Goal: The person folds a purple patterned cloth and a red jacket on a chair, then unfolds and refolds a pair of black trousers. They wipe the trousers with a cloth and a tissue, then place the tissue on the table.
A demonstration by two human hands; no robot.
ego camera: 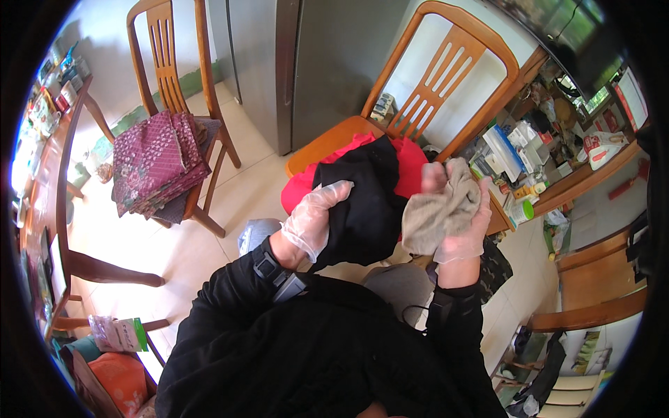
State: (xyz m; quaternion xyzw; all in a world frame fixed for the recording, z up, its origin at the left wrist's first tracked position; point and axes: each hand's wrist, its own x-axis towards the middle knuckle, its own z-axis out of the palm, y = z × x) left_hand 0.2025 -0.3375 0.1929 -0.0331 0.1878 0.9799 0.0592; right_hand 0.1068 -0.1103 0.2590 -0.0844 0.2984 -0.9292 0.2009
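A thin clear glove covers each hand. My left hand [315, 217] grips the side of a black cloth [360, 209], with its fingers hidden behind the fabric. To the right, my right hand [465, 230] holds a crumpled beige cloth [439, 217] against its palm; some of its fingers are blurred. Behind the black cloth, red fabric [413, 164] lies over the seat of a wooden chair [334, 141].
Folded purple patterned fabric [151, 157] lies on another wooden chair [209, 125] at the left. A refrigerator [334, 68] stands behind. A cluttered wooden cabinet [559, 193] is on the right, and a wooden table [65, 157] runs along the left.
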